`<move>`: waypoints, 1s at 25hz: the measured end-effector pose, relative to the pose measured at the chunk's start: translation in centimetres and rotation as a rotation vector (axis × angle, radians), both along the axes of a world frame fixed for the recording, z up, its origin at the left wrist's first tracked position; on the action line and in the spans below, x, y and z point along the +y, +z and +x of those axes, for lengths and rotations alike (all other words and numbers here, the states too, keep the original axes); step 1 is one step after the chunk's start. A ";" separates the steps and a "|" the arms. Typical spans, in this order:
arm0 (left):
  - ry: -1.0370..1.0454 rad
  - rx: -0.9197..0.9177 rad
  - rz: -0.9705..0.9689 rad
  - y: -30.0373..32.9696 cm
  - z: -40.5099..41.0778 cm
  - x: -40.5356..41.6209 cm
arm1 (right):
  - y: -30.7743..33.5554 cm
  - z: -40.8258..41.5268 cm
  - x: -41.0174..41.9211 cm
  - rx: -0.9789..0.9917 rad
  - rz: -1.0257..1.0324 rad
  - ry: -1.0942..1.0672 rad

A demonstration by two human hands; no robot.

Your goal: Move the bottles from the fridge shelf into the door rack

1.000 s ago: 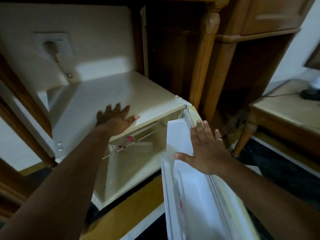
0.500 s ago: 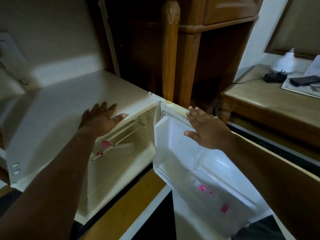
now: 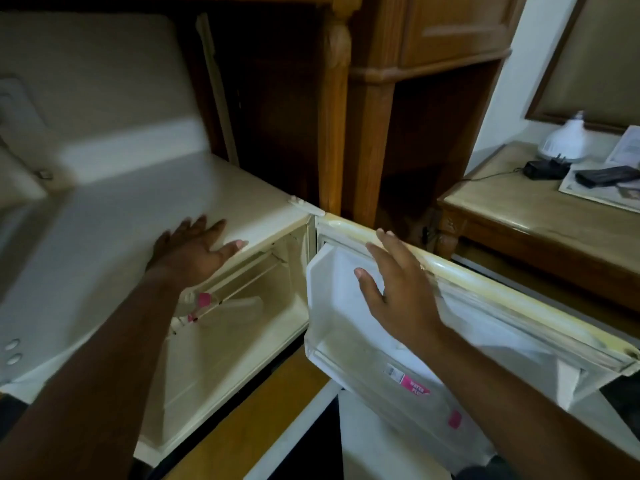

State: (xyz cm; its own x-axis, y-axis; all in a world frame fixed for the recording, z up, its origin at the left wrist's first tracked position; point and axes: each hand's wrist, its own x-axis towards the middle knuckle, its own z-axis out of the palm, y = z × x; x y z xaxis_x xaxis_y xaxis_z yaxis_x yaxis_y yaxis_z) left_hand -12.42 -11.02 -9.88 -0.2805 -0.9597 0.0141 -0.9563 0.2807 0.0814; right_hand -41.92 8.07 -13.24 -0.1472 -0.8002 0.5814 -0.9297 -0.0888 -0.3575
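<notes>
Cream enamel, smooth and slightly yellowed, covers the mini fridge point(image 3: 104, 244) seen in the head view; its door point(image 3: 485, 282) stands swung wide to the right, edged by a discoloured rubber gasket. We see our left hand point(image 3: 194, 252) lying flat, palm down, on the front edge of the fridge top, fingers spread and gripping nothing. Beneath it, a clear plastic bottle point(image 3: 228, 306) with a pink label lies on its side on the thin wire shelf point(image 3: 249, 275) inside the cavity; its lettering is too blurred to read. Our right hand point(image 3: 398, 292) hovers open over the inner face of the door, fingers extended and slightly apart, fingertips near the gasket's top edge, holding nothing. In the translucent white moulded door rack point(image 3: 318, 348) a second clear bottle point(image 3: 426, 403) lies tilted; its pink label carries white letters that appear to begin "WATER", the rest illegible. Carved, varnished wooden furniture point(image 3: 349, 116) stands behind the fridge. To the right, a wooden side table point(image 3: 519, 209) bears a black charger point(image 3: 543, 168), a white bulb-shaped object point(image 3: 568, 140) and printed papers point(image 3: 623, 188).
</notes>
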 end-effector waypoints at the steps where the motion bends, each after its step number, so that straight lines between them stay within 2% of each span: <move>1: -0.006 0.001 0.008 0.0 0.0 -0.2 | -2.1 1.4 1.3 -0.045 -0.018 0.078; 2: -0.010 -0.004 0.015 -0.1 0.1 -0.4 | -4.8 2.4 2.5 -0.017 0.088 0.120; 4: -0.020 -0.017 0.004 -0.1 0.1 -0.9 | -9.9 1.8 3.6 0.084 0.499 0.139; 6: -0.033 -0.022 -0.017 -0.3 0.3 -1.3 | -13.8 -1.6 4.0 0.119 0.834 0.028; 7: -0.038 -0.023 -0.024 -0.4 0.4 -1.4 | -15.1 -3.1 4.4 0.125 0.918 -0.045; 10: -0.044 -0.026 -0.031 -0.6 0.3 -1.5 | -17.2 -5.1 5.6 0.200 0.971 -0.187; 13: -0.028 -0.017 -0.021 -0.4 0.3 -1.3 | -17.1 -5.9 6.4 0.293 1.154 -0.408; 15: -0.024 -0.013 -0.019 -0.4 0.2 -1.1 | -17.7 -7.9 7.1 0.285 1.221 -0.415; 19: -0.020 -0.025 -0.005 -0.3 0.2 -1.1 | -18.7 -9.9 8.7 -0.045 1.120 -0.393; 22: -0.025 -0.052 -0.008 -0.2 0.0 -1.2 | -18.3 -9.4 8.4 -0.428 0.964 -0.360; 24: -0.016 -0.055 -0.008 -0.1 0.0 -1.2 | -17.2 -7.7 7.9 -0.784 0.717 -0.347; 25: -0.010 -0.051 -0.012 -0.1 0.0 -1.0 | -16.7 -6.4 7.5 -0.893 0.543 -0.339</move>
State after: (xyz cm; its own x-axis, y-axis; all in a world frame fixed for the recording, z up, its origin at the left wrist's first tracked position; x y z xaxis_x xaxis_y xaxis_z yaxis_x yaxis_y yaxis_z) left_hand -12.44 -12.07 -9.94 -0.2909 -0.9567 0.0106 -0.9563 0.2910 0.0295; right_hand -48.33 15.57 -29.90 -0.6003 -0.7560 -0.2612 -0.2631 0.4950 -0.8281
